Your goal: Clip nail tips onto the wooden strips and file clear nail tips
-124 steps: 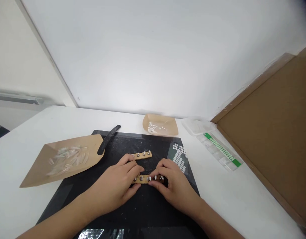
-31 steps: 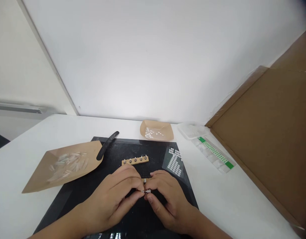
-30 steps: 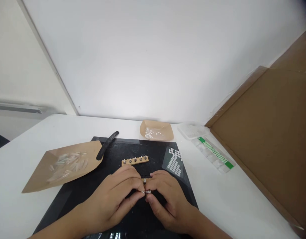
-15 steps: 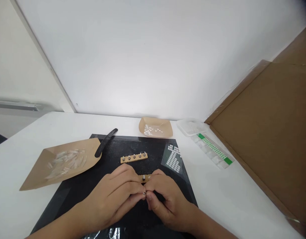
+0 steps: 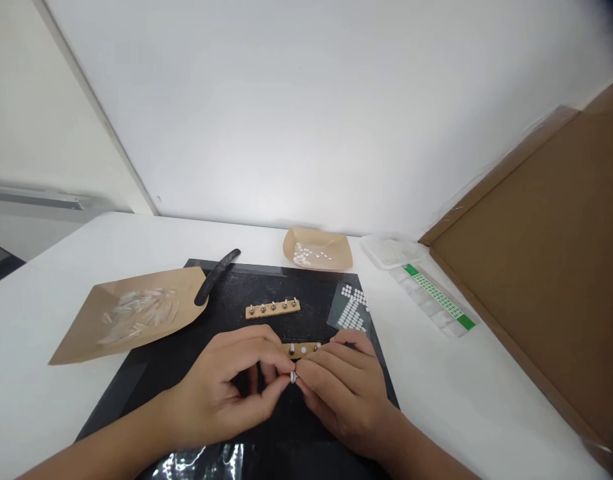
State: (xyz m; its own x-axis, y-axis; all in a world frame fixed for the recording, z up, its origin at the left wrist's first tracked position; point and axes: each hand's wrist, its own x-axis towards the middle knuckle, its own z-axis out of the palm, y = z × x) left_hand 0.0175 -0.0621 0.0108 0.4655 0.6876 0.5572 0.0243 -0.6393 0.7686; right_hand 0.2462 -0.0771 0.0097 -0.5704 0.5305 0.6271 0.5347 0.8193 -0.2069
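Note:
In front of me my left hand (image 5: 231, 390) pinches a tiny white-and-silver round piece (image 5: 293, 377) between thumb and forefinger. From the other side, the fingertips of my right hand (image 5: 346, 390) press on the same piece, their grip partly hidden. Just behind the fingers lies a cardboard strip (image 5: 298, 350) with small metal stands and a white dot on it, its ends covered by my hands. Farther back, a second cardboard strip (image 5: 273, 309) carries several small metal stands with pale tops. A sheet of white round dots (image 5: 350, 308) lies behind my right hand.
A black mat (image 5: 226, 283) lies on the white table (image 5: 151, 243). At left, a paper tray (image 5: 79, 327) holds clear nail tips, with a black nail file (image 5: 217, 275) across its edge. Behind stand a smaller paper tray (image 5: 339, 250) and, at right, a green-labelled plastic box (image 5: 439, 300).
My left thumb and forefinger have spread into a rounder pinch, and the piece now shows a white face. My right fingers have shifted, uncovering more of the near strip. The view has tilted slightly.

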